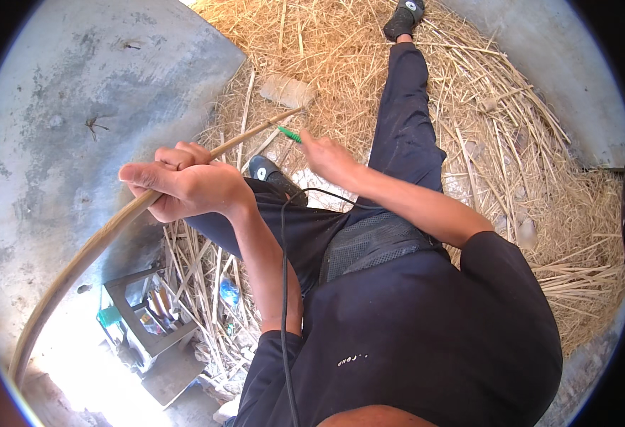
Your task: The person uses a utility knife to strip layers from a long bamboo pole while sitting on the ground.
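My left hand [191, 181] is wrapped round a long, light-brown pole [88, 256], which looks like bamboo or cane. From the lower left edge the pole runs up past my fist to a thin end near the middle of the floor. My right hand [330, 160] is closed on a small tool with a ribbed green handle [289, 134]. The tool's thin tip meets or lies very close to the pole near that thin end; whether they touch I cannot tell.
Straw-like strips and shavings [348, 78] cover the floor around my outstretched legs, with a pale block [287, 91] among them. A wooden box [149, 313] holding several tools stands at lower left by the grey wall [92, 107]. A black cable [284, 285] hangs down my front.
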`<state>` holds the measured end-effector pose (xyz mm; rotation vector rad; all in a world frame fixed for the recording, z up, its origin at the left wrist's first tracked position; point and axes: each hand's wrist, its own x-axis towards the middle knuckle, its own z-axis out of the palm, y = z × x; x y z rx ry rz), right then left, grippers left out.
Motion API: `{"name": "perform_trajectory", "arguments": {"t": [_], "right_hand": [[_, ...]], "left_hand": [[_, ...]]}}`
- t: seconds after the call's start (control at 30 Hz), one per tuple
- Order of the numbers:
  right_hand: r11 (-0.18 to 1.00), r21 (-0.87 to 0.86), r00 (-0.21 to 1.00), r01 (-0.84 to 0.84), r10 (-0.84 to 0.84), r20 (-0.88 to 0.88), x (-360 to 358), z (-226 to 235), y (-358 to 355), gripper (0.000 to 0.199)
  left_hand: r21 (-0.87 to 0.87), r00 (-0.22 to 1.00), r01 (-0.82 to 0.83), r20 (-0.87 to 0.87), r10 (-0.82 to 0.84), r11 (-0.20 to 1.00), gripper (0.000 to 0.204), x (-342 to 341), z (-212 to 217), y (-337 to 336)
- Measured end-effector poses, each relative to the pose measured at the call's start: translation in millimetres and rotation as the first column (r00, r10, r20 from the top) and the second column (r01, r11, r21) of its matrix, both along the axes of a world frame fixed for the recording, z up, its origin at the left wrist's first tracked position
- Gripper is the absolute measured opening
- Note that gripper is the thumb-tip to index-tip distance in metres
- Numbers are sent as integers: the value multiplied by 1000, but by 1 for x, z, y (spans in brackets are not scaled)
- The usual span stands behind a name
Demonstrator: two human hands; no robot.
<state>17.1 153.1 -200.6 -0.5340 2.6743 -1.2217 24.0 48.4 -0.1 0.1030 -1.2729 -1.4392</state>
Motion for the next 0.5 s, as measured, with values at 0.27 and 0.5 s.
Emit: {"name": "perform_trajectory", "arguments": {"t": [0.27,0.5], "right_hand": [[967,-254,1000,15,-15,4,9,73,17,25],[998,-52,1000,20,-21,-8,14,57,8,28]], "left_hand": [[-30,991,121,-56,-123,992,40,5,-11,-6],[7,983,168,-73,-167,986,41,7,-11,-12]]}}
